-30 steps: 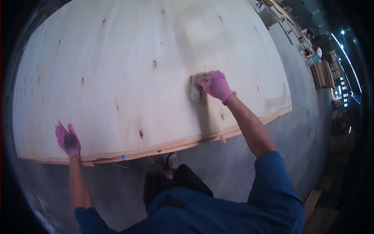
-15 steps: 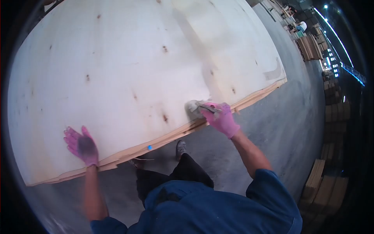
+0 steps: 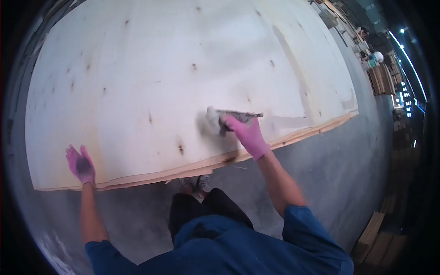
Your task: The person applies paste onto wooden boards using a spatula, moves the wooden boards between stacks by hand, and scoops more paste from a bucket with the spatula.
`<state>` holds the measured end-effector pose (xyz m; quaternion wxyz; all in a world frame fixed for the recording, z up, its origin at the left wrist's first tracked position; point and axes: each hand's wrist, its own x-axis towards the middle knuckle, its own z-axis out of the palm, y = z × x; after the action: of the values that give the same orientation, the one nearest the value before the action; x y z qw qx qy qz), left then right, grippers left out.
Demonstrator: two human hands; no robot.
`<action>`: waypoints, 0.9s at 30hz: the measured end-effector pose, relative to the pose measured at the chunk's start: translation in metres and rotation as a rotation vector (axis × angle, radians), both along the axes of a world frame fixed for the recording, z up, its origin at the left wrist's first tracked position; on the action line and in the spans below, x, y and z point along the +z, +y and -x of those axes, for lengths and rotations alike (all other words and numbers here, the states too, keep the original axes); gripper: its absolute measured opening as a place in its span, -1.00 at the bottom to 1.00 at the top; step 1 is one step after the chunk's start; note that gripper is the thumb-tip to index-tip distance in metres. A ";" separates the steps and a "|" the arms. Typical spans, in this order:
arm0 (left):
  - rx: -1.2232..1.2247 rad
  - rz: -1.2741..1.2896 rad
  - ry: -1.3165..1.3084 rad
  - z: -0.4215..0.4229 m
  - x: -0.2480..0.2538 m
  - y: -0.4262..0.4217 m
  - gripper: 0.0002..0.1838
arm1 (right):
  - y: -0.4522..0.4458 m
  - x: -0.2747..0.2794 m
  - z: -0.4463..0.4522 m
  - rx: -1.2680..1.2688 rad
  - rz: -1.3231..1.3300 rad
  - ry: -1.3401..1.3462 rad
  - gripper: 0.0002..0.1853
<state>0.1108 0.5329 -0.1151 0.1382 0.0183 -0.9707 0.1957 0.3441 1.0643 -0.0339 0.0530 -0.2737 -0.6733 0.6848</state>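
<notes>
My right hand [image 3: 247, 136], in a pink glove, is closed around a putty knife [image 3: 240, 115]. Pale grey paste [image 3: 213, 120] clings to the knife's left end, blurred by motion. Both are over the front part of a large pale plywood sheet [image 3: 133, 96] with dark knots. Whether the blade touches the wood, I cannot tell. My left hand [image 3: 81, 166], gloved in pink with a dark patch, is open with its fingers spread. It is at the sheet's front left, close to the edge.
Layered, ragged veneer edges [image 3: 192, 170] run along the front of the stack. Greyish smears [image 3: 286, 123] mark the sheet's right side. Grey concrete floor [image 3: 321, 165] surrounds the stack. Stacked boards [image 3: 381, 79] and a person [image 3: 376, 57] are far right, with more boards [image 3: 371, 228] at lower right.
The view has shifted, so the sheet sits farther right. My right hand has moved left along the sheet, and the putty knife has turned, showing more of its side. My left hand stays open.
</notes>
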 end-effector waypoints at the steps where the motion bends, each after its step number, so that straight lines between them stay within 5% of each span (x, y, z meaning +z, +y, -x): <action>1: 0.040 -0.072 -0.010 0.004 0.005 -0.002 -0.26 | -0.011 0.003 0.020 -0.088 0.216 0.068 -0.79; 3: 0.123 -0.227 -0.049 -0.010 0.022 0.023 -0.25 | -0.035 0.007 0.052 -0.225 0.423 0.072 -0.76; 6: 0.129 -0.270 -0.073 -0.009 0.024 0.022 -0.24 | -0.024 0.002 0.084 0.199 -0.444 0.023 -0.78; 10: 0.071 -0.266 -0.062 -0.015 0.021 0.019 -0.23 | -0.059 0.006 0.104 0.473 -1.069 -0.006 -0.76; 19: -0.288 -0.230 -0.154 -0.017 0.033 0.017 -0.23 | -0.218 0.008 0.006 0.216 -1.256 0.018 -0.74; 24: -0.720 -0.376 -0.295 0.045 0.051 -0.013 -0.20 | -0.239 0.004 0.050 -0.020 -0.391 0.001 -0.77; 27: -0.540 -0.249 -0.060 0.163 0.015 -0.069 -0.21 | -0.213 0.032 0.144 -0.071 0.014 0.087 -0.75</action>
<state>-0.0522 0.4641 -0.1000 0.1532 -0.2294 -0.9607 0.0317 0.2001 0.8513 -0.0017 0.1045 -0.2675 -0.6553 0.6986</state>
